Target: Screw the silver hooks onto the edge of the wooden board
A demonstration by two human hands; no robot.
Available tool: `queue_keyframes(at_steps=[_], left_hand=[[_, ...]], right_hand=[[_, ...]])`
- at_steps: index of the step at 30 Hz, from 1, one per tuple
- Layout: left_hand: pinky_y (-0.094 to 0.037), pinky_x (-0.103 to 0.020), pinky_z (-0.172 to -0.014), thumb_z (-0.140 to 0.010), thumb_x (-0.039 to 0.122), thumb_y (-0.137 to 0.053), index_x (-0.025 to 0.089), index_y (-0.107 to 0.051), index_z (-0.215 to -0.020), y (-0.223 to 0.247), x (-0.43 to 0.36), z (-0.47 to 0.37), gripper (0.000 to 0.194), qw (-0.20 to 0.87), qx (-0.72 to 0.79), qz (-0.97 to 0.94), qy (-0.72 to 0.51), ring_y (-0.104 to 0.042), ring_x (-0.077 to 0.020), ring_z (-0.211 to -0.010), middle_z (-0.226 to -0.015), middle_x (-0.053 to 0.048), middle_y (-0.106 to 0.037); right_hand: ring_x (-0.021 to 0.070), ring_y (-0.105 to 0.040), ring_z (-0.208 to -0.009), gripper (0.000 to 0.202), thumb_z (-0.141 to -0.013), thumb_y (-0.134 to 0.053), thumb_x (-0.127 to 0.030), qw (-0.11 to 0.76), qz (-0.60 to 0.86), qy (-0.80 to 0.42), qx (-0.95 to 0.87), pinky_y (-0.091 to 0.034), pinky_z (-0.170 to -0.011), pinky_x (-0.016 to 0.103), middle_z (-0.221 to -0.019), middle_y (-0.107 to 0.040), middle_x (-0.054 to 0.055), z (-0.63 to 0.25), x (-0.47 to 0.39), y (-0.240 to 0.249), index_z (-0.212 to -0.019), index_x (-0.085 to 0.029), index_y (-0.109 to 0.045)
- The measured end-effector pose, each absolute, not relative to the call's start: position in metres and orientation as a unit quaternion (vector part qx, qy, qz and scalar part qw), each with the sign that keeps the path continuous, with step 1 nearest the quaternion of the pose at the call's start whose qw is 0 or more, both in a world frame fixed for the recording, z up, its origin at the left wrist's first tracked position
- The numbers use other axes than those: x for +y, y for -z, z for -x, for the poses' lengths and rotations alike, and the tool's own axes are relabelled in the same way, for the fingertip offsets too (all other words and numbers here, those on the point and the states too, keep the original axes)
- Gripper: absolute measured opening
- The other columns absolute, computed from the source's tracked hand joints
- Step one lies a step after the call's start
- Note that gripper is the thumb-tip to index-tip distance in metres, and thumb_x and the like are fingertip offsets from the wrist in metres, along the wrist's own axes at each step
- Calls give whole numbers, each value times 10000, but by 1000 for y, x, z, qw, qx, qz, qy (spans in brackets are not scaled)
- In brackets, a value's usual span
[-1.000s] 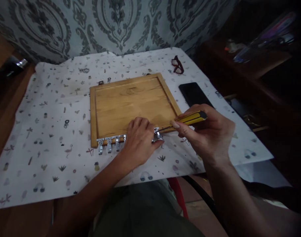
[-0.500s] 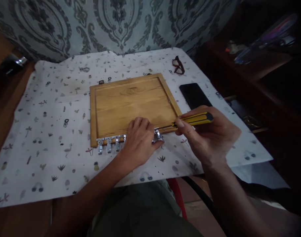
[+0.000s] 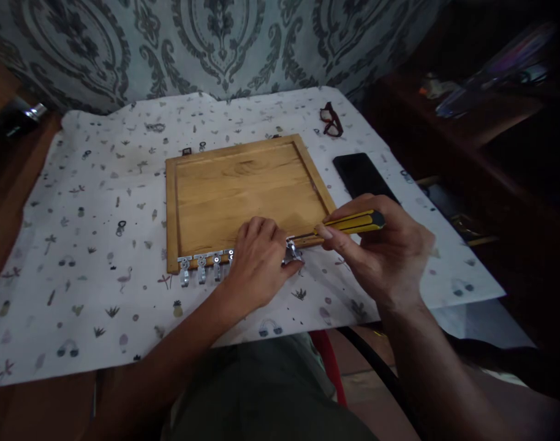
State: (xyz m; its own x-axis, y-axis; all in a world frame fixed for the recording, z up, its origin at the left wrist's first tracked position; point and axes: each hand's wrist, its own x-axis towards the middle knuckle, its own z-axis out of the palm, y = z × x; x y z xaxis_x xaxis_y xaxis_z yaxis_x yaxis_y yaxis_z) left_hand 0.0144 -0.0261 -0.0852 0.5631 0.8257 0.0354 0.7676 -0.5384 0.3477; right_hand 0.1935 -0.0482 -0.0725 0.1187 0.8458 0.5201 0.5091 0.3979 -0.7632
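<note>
A framed wooden board (image 3: 243,193) lies on the patterned cloth. Along its near edge runs a metal hook rail (image 3: 201,262) with several silver hooks hanging off the side. My left hand (image 3: 259,260) is closed over the rail's right part, fingers on the board and thumb below the edge; it hides some of the hooks. In my right hand (image 3: 383,251) is a yellow and black screwdriver (image 3: 353,223), gripped by the handle. Its shaft points left, with the tip at the right end of the rail, close to the last hook (image 3: 293,252).
A black phone (image 3: 363,176) lies to the right of the board, and dark red glasses (image 3: 331,120) rest farther back. The white printed cloth (image 3: 100,233) covers the table. A dark wooden furniture piece (image 3: 482,153) stands at the right.
My right hand and the screwdriver have shifted a little to the left, toward the hook rail. My left hand stays in about the same place on the rail.
</note>
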Motion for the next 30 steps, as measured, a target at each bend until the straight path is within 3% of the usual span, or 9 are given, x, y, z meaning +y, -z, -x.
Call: queue_keyframes(at_steps=[4,7,12,20,24,30], left_hand=[[-467,-472,-1050,-929,442,-765,141,-681,-1139,83,-25,-15,377,156,461,-870,-83,-544,-317,-1192,-1168,-107,-662],[-458,-477,-1069,-936,442,-756,118,-682,-1168,80,-25,-15,406,165,460,-869,-75,-535,-324,-1222,-1197,-119,-657],[-472,-476,-1043,-929,433,-764,140,-680,-1144,78,-25,-16,373,164,460,-869,-75,-544,-319,-1191,-1173,-110,-658],[-466,-483,-1064,-940,441,-751,117,-684,-1186,80,-25,-15,412,163,460,-870,-71,-539,-325,-1208,-1186,-119,-660],[-464,-484,-1060,-943,435,-749,127,-683,-1177,79,-25,-15,393,164,460,-869,-72,-535,-321,-1210,-1191,-116,-665],[-468,-464,-1050,-935,453,-756,129,-696,-1107,82,-25,-15,372,156,454,-873,-87,-543,-309,-1178,-1158,-106,-658]], right_hand=[[183,-645,-608,254,-787,-900,-430,540,540,-220,-607,-496,-497,350,-855,-755,-5,-191,-47,68,-808,-300,-682],[167,-652,-584,244,-760,-923,-418,535,534,-255,-603,-517,-490,330,-809,-760,-21,-193,-46,65,-821,-304,-716],[176,-722,-673,179,-855,-846,-381,508,501,-337,-614,-640,-617,356,-974,-802,-15,-201,-48,62,-1020,-341,-791],[171,-653,-590,204,-793,-895,-430,509,538,-185,-646,-538,-561,337,-727,-697,-29,-194,-44,70,-836,-299,-745],[162,-653,-578,233,-798,-890,-431,520,528,-152,-653,-529,-536,320,-723,-687,-35,-191,-43,78,-834,-274,-722],[152,-655,-585,102,-876,-825,-306,567,529,-104,-623,-504,-490,311,-834,-734,-25,-194,-53,81,-935,-301,-743]])
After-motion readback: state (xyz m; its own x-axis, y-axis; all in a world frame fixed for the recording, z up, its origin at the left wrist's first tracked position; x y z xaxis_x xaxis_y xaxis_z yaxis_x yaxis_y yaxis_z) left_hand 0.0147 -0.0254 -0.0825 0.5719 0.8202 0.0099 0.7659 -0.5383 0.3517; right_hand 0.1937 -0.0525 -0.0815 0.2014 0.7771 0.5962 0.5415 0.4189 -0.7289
